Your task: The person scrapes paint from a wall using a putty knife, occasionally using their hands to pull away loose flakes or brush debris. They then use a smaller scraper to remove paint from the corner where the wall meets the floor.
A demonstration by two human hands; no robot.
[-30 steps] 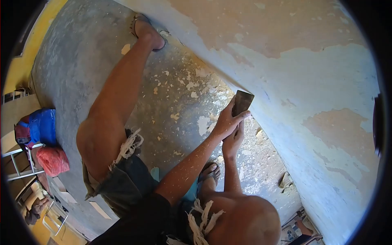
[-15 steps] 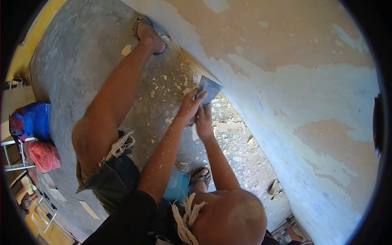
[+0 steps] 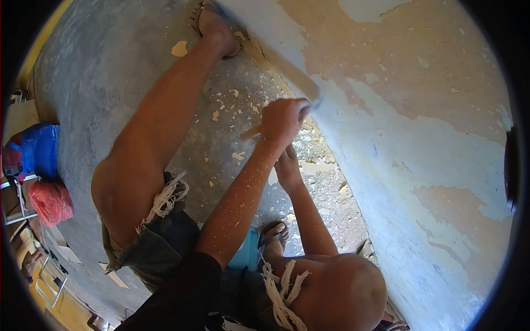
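My left hand (image 3: 282, 122) is closed around a paint scraper, with its pale handle (image 3: 251, 132) sticking out to the left of the fist. The scraper's blade (image 3: 315, 103) is seen nearly edge-on and blurred, right at the foot of the peeling wall (image 3: 386, 149). Just below the left wrist is my right hand (image 3: 288, 168). Its fingers are partly hidden behind the left hand and forearm, and I cannot tell what they hold. Paint flakes (image 3: 234, 94) lie scattered on the floor around both hands, and specks cling to the left forearm.
My bent legs (image 3: 149, 121) frame the work area, sandalled feet on the grey concrete floor (image 3: 110, 71). A light-blue plastic object (image 3: 245, 251) is beneath me. At the left stand a blue bag (image 3: 41, 149), a red plastic bag (image 3: 51, 202) and a metal-framed stool (image 3: 19, 207).
My left hand has turned over and moved up and right, bringing the scraper's blade from facing me to edge-on by the wall. The right hand has shifted slightly right. The view has tilted slightly.
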